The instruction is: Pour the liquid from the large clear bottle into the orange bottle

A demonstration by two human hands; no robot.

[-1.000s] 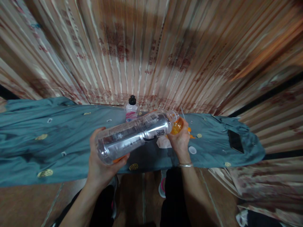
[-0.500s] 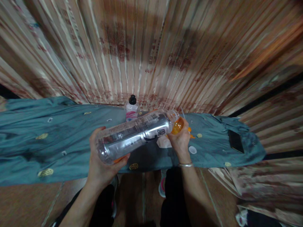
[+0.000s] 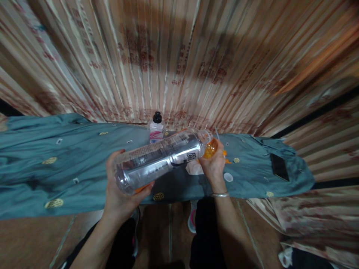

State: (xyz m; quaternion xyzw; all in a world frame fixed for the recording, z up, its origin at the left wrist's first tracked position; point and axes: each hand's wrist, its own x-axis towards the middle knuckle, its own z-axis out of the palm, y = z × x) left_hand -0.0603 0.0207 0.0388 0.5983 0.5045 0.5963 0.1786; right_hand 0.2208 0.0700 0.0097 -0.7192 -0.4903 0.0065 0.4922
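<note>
Gripping the tilted bottle (image 3: 158, 162) near its base with the left hand (image 3: 121, 196), and closed round the orange vessel (image 3: 209, 150) right by the bottle's mouth with the right hand (image 3: 213, 169); cannot tell whether touching. Best to line up mouth and vessel, tip slowly and brace both, avoiding the tissue (image 3: 194, 169) and cap (image 3: 228, 177) on the cloth (image 3: 89, 153).

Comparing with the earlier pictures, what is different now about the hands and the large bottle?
No visible movement; nothing was grasped or released. The left hand still holds the large clear bottle tilted, its mouth toward the orange object in the right hand; the black-capped bottle and phone stayed put.
</note>
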